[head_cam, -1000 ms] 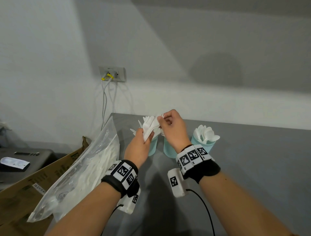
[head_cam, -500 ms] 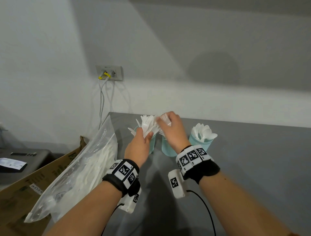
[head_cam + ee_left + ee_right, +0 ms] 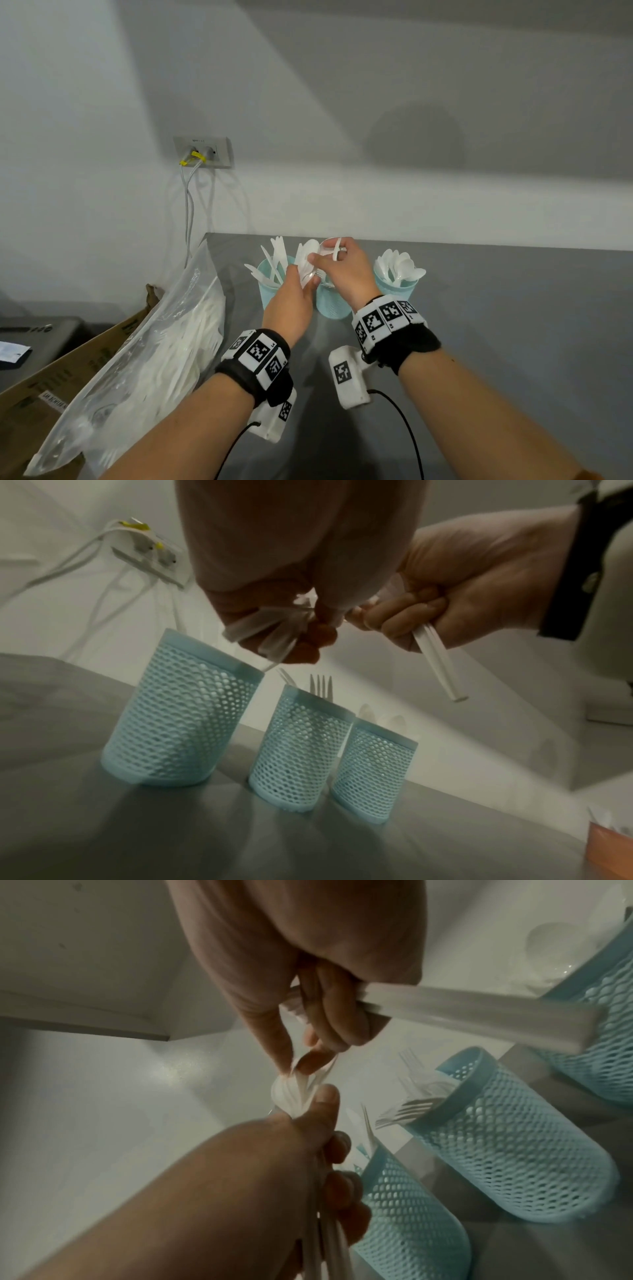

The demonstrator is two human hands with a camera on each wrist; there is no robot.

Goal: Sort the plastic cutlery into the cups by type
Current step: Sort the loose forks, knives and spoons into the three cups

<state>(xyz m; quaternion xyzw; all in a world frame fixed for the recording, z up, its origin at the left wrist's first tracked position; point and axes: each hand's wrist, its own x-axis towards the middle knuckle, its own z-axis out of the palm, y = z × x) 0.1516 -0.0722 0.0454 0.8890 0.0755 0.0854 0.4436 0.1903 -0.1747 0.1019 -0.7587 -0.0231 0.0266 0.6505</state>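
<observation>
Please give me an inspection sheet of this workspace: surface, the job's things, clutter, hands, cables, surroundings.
Surface: grey table.
Job's things: three blue mesh cups in a row: left cup with knives, middle cup with forks, right cup with spoons.
Clutter: clear bag of cutlery at the table's left edge, cardboard box beside it.
Hands: left hand grips a cutlery bundle; right hand holds white pieces and pinches at the bundle.
Cables: wrist-camera cable; wall cables.
Surroundings: wall socket.

Three upright pale-blue mesh cups [image 3: 178, 718] in a row, white plastic cutlery [image 3: 399, 269] inside.
</observation>
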